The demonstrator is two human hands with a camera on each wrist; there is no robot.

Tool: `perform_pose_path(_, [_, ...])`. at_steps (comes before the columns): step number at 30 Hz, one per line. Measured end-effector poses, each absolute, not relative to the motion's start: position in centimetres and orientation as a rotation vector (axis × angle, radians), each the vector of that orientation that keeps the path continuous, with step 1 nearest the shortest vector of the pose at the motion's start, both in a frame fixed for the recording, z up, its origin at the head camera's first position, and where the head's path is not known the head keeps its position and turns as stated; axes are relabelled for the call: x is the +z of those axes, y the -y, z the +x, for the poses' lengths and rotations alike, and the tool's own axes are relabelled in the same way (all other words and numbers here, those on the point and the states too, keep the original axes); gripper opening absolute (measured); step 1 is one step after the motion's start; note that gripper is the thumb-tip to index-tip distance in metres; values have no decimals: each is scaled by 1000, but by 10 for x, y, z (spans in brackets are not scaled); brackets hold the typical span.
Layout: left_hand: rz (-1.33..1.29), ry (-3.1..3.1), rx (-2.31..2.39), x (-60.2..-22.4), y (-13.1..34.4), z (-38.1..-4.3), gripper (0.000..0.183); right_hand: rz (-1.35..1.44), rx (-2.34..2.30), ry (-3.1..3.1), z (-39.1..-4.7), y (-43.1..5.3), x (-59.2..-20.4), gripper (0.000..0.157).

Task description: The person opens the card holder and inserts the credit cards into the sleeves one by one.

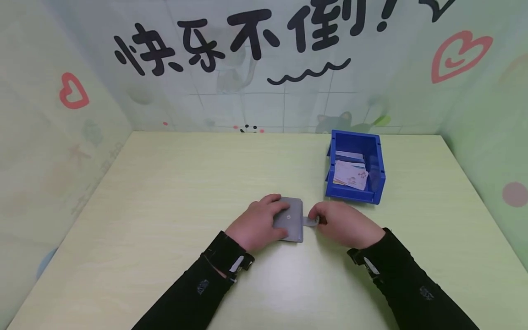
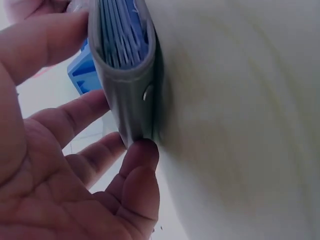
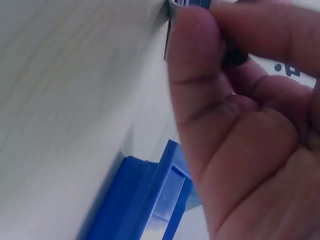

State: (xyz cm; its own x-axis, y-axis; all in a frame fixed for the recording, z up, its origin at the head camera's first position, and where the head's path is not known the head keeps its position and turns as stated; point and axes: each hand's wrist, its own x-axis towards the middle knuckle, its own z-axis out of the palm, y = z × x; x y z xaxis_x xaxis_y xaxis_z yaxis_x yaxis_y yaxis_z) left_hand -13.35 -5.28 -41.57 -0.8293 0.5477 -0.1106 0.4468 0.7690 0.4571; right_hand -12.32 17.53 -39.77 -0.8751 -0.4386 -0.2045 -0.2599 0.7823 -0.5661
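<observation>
A grey card holder (image 1: 292,220) lies flat on the table, a small metal snap on its upper face. My left hand (image 1: 256,224) grips it from the left, fingertips on its top and the thumb by the near edge. In the left wrist view, a stack of clear sleeves shows inside the card holder (image 2: 125,87), and fingertips touch its spine. From the right side, my right hand (image 1: 344,223) pinches the end of the closure strap (image 1: 309,221) between thumb and index finger. The right wrist view shows the right hand (image 3: 250,125) hiding most of the card holder.
Behind my right hand stands a blue plastic bin (image 1: 356,195) with several printed cards (image 1: 350,174) in it. The pale wooden table (image 1: 185,174) is enclosed by printed fabric walls (image 1: 264,110) at the back and both sides.
</observation>
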Motion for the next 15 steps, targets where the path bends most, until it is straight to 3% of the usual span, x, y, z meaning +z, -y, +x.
perform_pose_path(9, [818,-2739,559,-417,48,-132,61,-698,-802,-2670,-136,-160,-401,7])
perform_pose_path(15, [801,-2722,586,-413,48,-131,62,-631,-829,-2636,-144,-150,-404,9])
